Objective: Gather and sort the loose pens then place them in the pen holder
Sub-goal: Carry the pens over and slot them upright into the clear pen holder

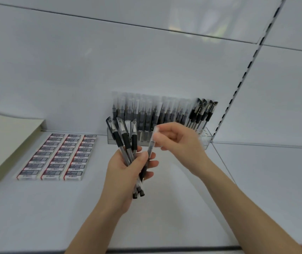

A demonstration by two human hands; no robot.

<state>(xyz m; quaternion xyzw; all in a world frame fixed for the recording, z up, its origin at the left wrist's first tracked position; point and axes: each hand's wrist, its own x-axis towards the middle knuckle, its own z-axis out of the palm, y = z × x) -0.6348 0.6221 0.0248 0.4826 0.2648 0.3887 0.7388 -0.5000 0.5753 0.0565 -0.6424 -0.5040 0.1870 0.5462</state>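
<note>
**Several pens held above the shelf; one pinched apart for sorting**

At the left edge of the shelf [165, 213], running back to its rear left corner, lies a pale stack of sheets [5, 142]. Just beside it, toward the rear edge, eraser boxes [58, 156] lie flat in three tidy rows.

Above the middle of the shelf, the left hand [122, 173] grips a fanned bundle of black-grip pens [126, 142]. The caps point up, and the fingers and thumb are curled round the barrels below the rubber sleeves. One clear-capped pen [150, 149] lies at the right side of that bundle with its lower barrel among the left fingers. The right hand [179, 142] pinches its cap end between thumb and fingertips.

Behind both hands, the clear pen holder [206, 139] stands at the rear edge against the back panel [91, 70].

- Left and middle sections: a dense row of clear-capped stock [146, 110], upright.
- Right end: a small cluster of black-grip stock [201, 110], leaning.
- Dividers: too blurred to count.

Assessment of handling:

- The pens appear light and stiff.
- The smooth plastic barrels are likely to slide against one another in a loose bundle.
- The rubber sleeve is the surest place to hold.
- A hold on the cap alone risks pulling the cap off, so the barrel just below it is the better purchase.
- By type, the pinched pen belongs with the clear-capped row, and the bundle belongs at the right end.
</note>
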